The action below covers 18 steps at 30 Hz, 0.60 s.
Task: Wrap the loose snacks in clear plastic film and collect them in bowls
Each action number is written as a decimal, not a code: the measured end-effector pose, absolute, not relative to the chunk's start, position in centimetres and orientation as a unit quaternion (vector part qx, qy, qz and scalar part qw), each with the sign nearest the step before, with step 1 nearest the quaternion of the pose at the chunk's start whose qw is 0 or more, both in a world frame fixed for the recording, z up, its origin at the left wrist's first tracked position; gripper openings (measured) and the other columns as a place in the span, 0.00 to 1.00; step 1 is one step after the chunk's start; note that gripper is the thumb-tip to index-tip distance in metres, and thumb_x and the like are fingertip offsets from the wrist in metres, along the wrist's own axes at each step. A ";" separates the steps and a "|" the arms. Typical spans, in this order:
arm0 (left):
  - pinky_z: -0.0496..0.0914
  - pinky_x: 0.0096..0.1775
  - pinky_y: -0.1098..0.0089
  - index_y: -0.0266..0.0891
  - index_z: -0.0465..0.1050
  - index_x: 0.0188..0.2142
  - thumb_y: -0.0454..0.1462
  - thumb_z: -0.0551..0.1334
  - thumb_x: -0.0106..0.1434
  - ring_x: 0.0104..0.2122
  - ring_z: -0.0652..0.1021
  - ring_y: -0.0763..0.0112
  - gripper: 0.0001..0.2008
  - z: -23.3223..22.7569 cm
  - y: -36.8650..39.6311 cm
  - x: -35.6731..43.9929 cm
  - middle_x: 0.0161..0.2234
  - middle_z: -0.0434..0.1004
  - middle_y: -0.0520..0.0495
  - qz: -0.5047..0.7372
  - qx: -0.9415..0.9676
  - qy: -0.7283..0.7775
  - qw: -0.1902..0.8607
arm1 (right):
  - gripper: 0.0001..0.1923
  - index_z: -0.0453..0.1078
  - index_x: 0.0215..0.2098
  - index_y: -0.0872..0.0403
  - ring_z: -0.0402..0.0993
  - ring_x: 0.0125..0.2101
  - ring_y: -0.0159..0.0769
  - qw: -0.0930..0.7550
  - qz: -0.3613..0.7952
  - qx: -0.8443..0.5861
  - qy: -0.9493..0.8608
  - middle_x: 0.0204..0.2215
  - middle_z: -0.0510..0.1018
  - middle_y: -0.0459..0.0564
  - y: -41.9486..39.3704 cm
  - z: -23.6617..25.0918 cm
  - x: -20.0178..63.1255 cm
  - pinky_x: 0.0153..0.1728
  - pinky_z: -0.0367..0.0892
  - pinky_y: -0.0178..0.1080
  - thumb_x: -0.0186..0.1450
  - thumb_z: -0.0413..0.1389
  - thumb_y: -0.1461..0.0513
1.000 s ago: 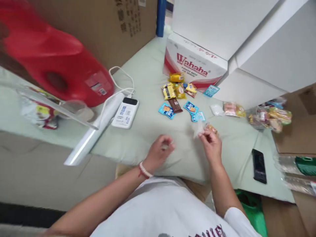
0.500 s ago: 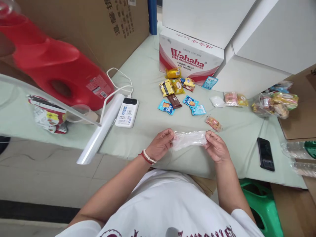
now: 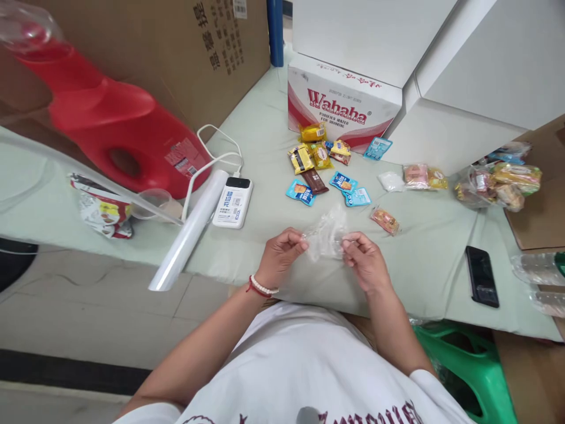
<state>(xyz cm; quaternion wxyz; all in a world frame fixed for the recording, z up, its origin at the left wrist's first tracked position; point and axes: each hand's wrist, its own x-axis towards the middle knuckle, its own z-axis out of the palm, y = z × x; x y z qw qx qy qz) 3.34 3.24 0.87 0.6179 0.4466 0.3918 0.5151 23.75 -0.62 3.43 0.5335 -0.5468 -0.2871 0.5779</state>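
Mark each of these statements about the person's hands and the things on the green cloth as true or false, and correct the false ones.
1. Both hands pinch one clear plastic bag. True: the left hand and the right hand each grip an edge of it.
2. The black phone lies left of the hands. False: it lies to their right.
3. The power bank has a white cable plugged in. True.
4. The Wahaha box is blue. False: it is white and red.
5. The left wrist is bare. False: it wears a bracelet.
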 end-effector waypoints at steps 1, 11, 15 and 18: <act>0.67 0.38 0.69 0.40 0.77 0.26 0.49 0.77 0.55 0.33 0.73 0.71 0.17 0.6 3.2 3.0 0.31 0.74 0.50 0.522 0.428 0.399 0.620 | 0.19 0.76 0.33 0.51 0.58 0.22 0.25 0.554 0.567 -0.549 -0.266 0.24 0.70 0.40 -0.6 3.2 24.4 0.20 0.53 0.29 0.52 0.75 0.52; 0.70 0.44 0.63 0.43 0.78 0.31 0.46 0.70 0.62 0.38 0.75 0.65 0.11 0.8 7.4 -2.9 0.35 0.77 0.47 0.505 0.588 0.518 0.363 | 0.18 0.77 0.33 0.52 0.59 0.23 0.27 0.538 0.493 -0.628 -0.271 0.24 0.70 0.41 -3.6 1.7 29.2 0.21 0.55 0.31 0.52 0.74 0.51; 0.69 0.46 0.62 0.44 0.78 0.40 0.42 0.72 0.59 0.45 0.73 0.60 0.11 3.2 8.7 -2.3 0.44 0.75 0.44 0.560 0.601 0.547 0.160 | 0.16 0.77 0.36 0.51 0.58 0.24 0.29 0.519 0.464 -0.637 -0.330 0.26 0.71 0.42 -4.3 1.1 27.9 0.23 0.56 0.33 0.59 0.70 0.50; 0.65 0.36 0.66 0.43 0.72 0.30 0.45 0.68 0.64 0.31 0.69 0.68 0.12 3.7 6.4 0.6 0.30 0.69 0.51 0.530 0.588 0.562 0.238 | 0.16 0.76 0.36 0.51 0.59 0.24 0.30 0.536 0.447 -0.639 -0.322 0.26 0.70 0.42 -4.2 0.6 26.6 0.24 0.56 0.34 0.60 0.69 0.50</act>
